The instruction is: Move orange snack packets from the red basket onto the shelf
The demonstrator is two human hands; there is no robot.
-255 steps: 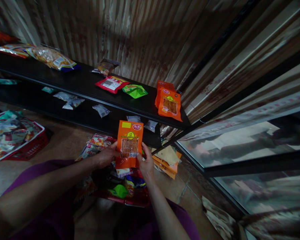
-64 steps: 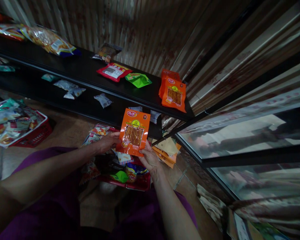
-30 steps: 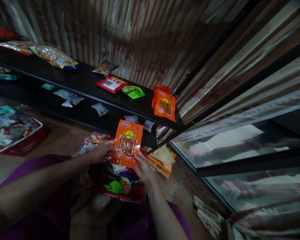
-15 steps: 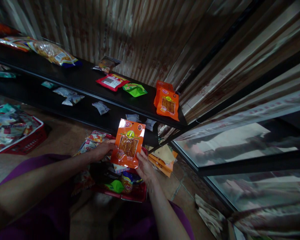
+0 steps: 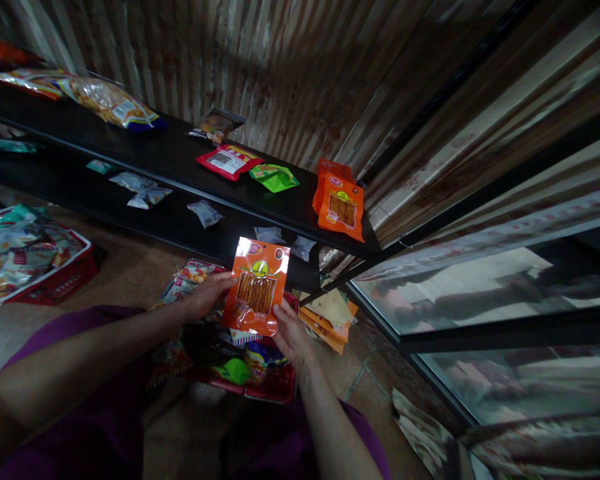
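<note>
An orange snack packet [image 5: 257,287] with a clear window showing brown sticks is held upright between both hands. My left hand [image 5: 214,293] grips its left edge, and my right hand [image 5: 291,330] grips the lower right edge. Below the packet stands a red basket [image 5: 275,395] of mixed snacks, including a bright green packet [image 5: 234,370] and a blue-topped packet [image 5: 261,360]. Similar orange packets [image 5: 341,207] lie stacked at the right end of the upper black shelf [image 5: 180,160].
A red packet [image 5: 229,161] and a green packet [image 5: 274,177] lie on the upper shelf; small silvery packets [image 5: 206,213] lie on the lower one. Another full red basket [image 5: 60,283] stands at left. Flat orange-and-cream packaging [image 5: 330,317] rests on the floor beside a glass-panelled frame [image 5: 445,340].
The view has shifted slightly, so the shelf items appear a little farther right. Both hands keep the orange packet in nearly the same position.
</note>
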